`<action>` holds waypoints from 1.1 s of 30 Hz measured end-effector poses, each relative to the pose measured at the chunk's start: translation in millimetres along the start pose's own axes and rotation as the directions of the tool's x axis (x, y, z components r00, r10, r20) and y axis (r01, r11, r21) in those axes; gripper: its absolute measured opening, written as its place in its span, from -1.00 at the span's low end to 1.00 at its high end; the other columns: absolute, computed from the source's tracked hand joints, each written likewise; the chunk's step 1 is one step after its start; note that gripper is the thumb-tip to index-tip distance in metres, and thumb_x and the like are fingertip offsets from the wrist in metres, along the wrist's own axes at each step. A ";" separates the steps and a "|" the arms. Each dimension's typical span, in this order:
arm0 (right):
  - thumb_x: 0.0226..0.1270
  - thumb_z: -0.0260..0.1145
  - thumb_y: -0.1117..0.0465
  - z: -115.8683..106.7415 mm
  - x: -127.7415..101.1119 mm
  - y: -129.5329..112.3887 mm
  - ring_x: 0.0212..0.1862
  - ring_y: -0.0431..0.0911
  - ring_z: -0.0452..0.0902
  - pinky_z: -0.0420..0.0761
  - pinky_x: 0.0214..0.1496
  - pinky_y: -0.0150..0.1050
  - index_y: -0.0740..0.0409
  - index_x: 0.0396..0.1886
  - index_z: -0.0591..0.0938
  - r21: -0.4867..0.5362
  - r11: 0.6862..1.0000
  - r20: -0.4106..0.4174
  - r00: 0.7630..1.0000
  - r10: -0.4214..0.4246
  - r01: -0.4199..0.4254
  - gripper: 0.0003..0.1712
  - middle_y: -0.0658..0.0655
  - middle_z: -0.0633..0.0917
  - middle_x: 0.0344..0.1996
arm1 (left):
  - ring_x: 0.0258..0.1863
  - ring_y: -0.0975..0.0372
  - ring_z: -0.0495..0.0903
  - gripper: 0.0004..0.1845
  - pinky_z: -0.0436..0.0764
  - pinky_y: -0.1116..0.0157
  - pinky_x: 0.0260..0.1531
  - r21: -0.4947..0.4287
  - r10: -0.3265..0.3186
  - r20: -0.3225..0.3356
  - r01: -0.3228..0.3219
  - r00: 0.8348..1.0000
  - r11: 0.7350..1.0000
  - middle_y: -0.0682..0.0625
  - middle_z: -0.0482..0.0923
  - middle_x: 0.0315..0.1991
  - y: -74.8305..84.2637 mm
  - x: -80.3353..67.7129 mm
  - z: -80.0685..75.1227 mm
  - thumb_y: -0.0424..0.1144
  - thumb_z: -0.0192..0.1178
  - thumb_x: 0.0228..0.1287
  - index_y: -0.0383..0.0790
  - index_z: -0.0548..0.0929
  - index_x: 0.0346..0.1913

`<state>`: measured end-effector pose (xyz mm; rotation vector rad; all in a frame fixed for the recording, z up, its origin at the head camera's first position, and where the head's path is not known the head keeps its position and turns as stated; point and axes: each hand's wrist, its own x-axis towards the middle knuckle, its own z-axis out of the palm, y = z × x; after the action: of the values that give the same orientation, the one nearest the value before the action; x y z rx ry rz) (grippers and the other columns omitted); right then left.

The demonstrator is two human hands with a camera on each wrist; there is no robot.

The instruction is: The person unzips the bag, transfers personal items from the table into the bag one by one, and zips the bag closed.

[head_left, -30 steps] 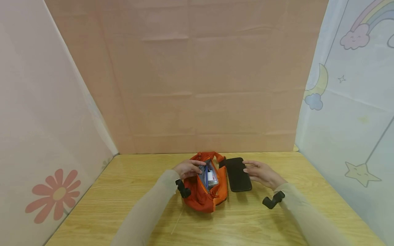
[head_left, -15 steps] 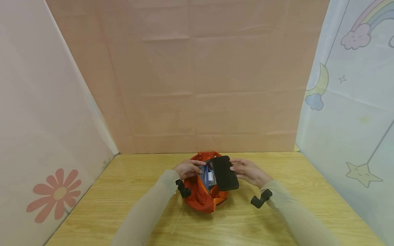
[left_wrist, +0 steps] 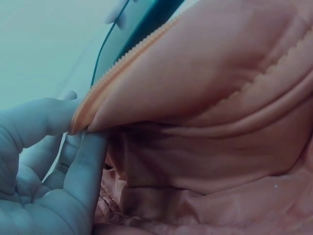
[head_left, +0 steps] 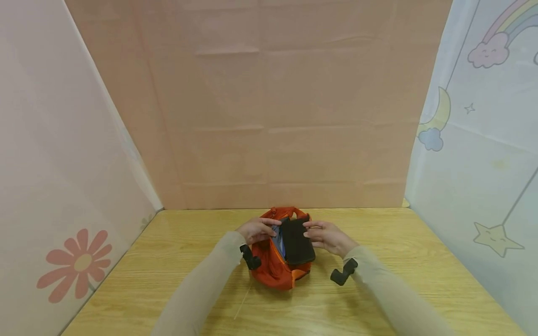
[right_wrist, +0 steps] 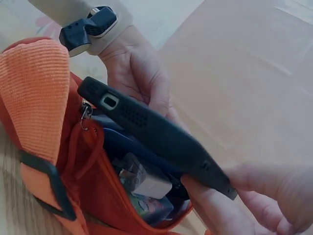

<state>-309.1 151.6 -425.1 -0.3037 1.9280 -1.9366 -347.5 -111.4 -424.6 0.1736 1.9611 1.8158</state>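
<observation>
An orange-red waist bag (head_left: 272, 270) lies unzipped on the table. At its left side my left hand (head_left: 255, 230) pinches the zippered edge (left_wrist: 90, 107) between thumb and fingers, holding the mouth apart. Over the opening is a black phone (head_left: 298, 241), gripped at its right edge by my right hand (head_left: 329, 237). In the right wrist view the phone shows its port end and hangs tilted above the mouth. Inside the bag, a white block-shaped item (right_wrist: 150, 183) and a colourful packet (right_wrist: 154, 208) sit beside a blue lining. The phone hides part of the contents in the head view.
A ribbed orange strap (right_wrist: 36, 88) with a black buckle (right_wrist: 49, 183) hangs over the bag's side. The wooden table (head_left: 189, 261) extends around it, with a tan backdrop (head_left: 269, 116) behind and printed white sheets on both sides.
My right hand has carried the phone leftward, from beside the bag to over its opening, covering the white item in the head view. My left hand stays at the bag's edge.
</observation>
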 end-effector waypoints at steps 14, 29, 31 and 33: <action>0.41 0.13 0.38 16.7 10.7 -14.5 -0.20 -0.18 0.65 0.64 -0.17 -0.30 0.43 0.33 0.32 -0.059 0.997 -0.125 0.991 0.049 -0.056 -0.47 0.14 0.64 -0.10 | -0.34 0.27 0.62 -0.53 0.64 0.33 -0.23 0.003 0.002 -0.002 -0.002 1.000 1.000 -0.10 0.59 0.02 0.9 -1.3 -1.3 -0.58 0.17 0.19 -0.31 0.59 0.19; 0.29 0.26 0.41 31.8 24.2 -12.3 -0.16 -0.07 0.62 0.65 -0.07 -0.13 0.39 0.23 0.46 -0.137 0.988 -0.261 0.965 0.038 -0.076 -0.50 0.33 0.62 0.00 | -0.36 0.27 0.61 -0.53 0.62 0.36 -0.26 0.020 0.002 -0.001 -0.002 1.000 1.000 -0.15 0.56 0.04 0.8 -0.6 -1.9 -0.57 0.18 0.20 -0.32 0.58 0.20; 0.27 0.28 0.42 33.9 25.6 -11.8 -0.18 -0.07 0.62 0.65 -0.09 -0.12 0.38 0.22 0.48 -0.140 0.987 -0.275 0.961 0.037 -0.079 -0.51 0.31 0.63 -0.02 | -0.35 0.26 0.60 -0.53 0.62 0.36 -0.25 0.018 0.000 0.003 0.000 1.000 1.000 -0.17 0.54 0.09 0.3 0.4 -2.3 -0.58 0.17 0.20 -0.33 0.58 0.20; 0.26 0.29 0.42 35.9 27.0 -11.0 -0.18 -0.06 0.62 0.65 -0.07 -0.10 0.38 0.20 0.49 -0.143 0.986 -0.286 0.958 0.036 -0.080 -0.51 0.32 0.63 -0.03 | -0.34 0.26 0.60 -0.53 0.62 0.36 -0.24 0.022 0.003 0.008 -0.003 1.000 1.000 -0.19 0.52 0.13 -0.2 1.2 -2.5 -0.58 0.17 0.20 -0.34 0.57 0.20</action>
<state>-319.8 107.4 -416.3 -0.0086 2.2456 -1.8803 -349.5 -113.2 -425.0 0.1902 1.9767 1.7938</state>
